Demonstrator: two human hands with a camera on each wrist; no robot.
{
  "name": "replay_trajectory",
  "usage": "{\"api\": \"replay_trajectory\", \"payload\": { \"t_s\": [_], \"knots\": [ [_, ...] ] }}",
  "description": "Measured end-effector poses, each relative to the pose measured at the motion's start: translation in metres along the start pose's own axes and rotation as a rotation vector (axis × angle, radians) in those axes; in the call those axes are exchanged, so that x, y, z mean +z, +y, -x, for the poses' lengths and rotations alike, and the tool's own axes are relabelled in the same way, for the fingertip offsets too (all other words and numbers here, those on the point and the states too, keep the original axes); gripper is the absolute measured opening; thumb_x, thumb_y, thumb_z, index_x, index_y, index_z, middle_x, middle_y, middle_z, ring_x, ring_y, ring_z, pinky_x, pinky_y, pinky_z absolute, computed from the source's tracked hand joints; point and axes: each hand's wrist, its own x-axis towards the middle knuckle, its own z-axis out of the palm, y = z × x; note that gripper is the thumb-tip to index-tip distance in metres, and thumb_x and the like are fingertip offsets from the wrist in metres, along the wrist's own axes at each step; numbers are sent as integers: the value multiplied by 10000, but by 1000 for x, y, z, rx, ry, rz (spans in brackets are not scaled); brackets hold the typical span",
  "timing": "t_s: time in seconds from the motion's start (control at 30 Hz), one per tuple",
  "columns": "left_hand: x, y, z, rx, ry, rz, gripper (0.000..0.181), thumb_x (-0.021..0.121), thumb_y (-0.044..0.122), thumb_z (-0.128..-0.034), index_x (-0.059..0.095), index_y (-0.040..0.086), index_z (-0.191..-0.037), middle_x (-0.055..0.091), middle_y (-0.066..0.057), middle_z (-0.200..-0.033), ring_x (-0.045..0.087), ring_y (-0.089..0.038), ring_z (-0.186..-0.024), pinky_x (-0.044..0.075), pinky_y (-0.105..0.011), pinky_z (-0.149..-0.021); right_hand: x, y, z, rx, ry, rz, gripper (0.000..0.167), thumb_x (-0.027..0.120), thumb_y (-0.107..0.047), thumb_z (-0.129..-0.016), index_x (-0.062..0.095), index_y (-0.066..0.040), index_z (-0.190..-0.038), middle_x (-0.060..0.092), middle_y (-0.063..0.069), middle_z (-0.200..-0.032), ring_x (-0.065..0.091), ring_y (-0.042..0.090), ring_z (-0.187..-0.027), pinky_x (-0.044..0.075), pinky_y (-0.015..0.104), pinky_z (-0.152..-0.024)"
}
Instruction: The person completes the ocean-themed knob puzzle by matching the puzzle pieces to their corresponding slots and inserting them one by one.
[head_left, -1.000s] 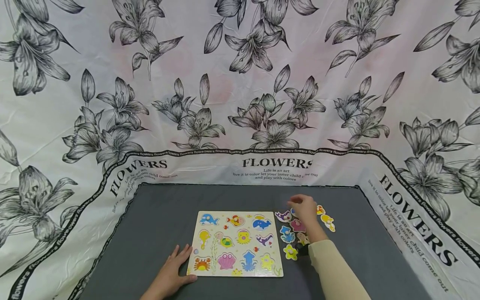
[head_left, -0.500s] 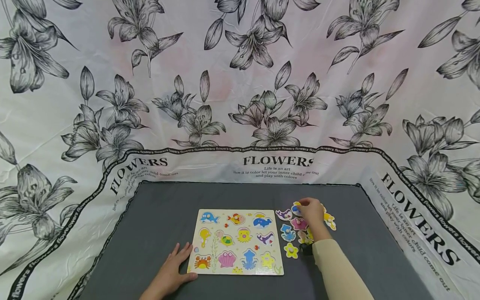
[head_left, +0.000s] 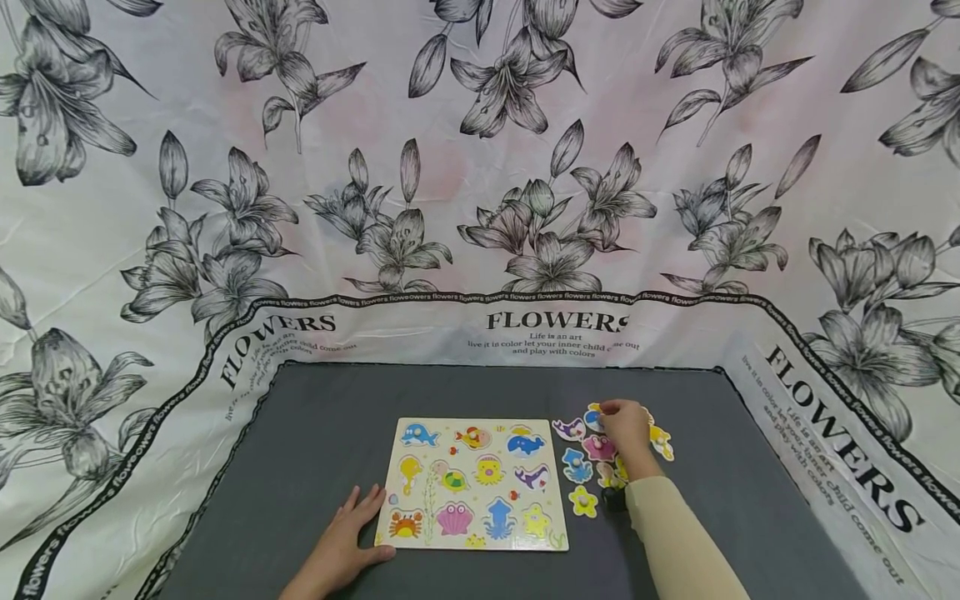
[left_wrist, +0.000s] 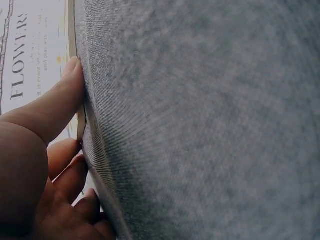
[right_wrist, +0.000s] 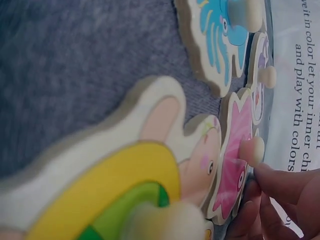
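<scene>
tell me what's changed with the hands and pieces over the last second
The right hand has moved right and come down at the blue-and-yellow piece; whether it grips that piece is hard to tell. The left hand stays at the left edge of the puzzle board, and the yellow star piece lies where it was.

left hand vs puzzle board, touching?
Touching. In the left wrist view, the thumb of the left hand lies against the edge of the puzzle board, with no gap showing.
</scene>
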Motion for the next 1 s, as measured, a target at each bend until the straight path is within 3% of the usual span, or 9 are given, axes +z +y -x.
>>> {"api": "replay_trajectory", "payload": {
  "t_s": [0.33, 0.67, 1.0],
  "knots": [
    [1, 1, -1, 13, 9, 2, 1019, 893, 451, -667, 456, 141, -1534, 372, -111, -1619, 171, -456, -1527, 201, -749, -1135, -7, -3, -1, 14, -21, 88, 221, 664, -103, -945, 738, -15, -1134, 684, 222, -1181, 616, 371, -1044, 479, 536, -902],
    [0, 0, -2, 13, 0, -10, 1023, 890, 457, -668, 453, 136, -1535, 368, -120, -1619, 162, -461, -1527, 184, -735, -1151, -7, -3, 0, 2, 34, 31, 203, 666, -138, -973, 760, -41, -1123, 689, 209, -1182, 577, 383, -1093, 462, 562, -940],
    [0, 0, 0, 8, -3, -1, 1029, 890, 464, -667, 449, 138, -1537, 371, -119, -1618, 166, -464, -1525, 199, -748, -1136, -9, -14, 8, -89, 20, 15, 219, 697, -166, -962, 764, -35, -1124, 705, 213, -1197, 606, 381, -1128, 473, 550, -1004]
  ]
}}
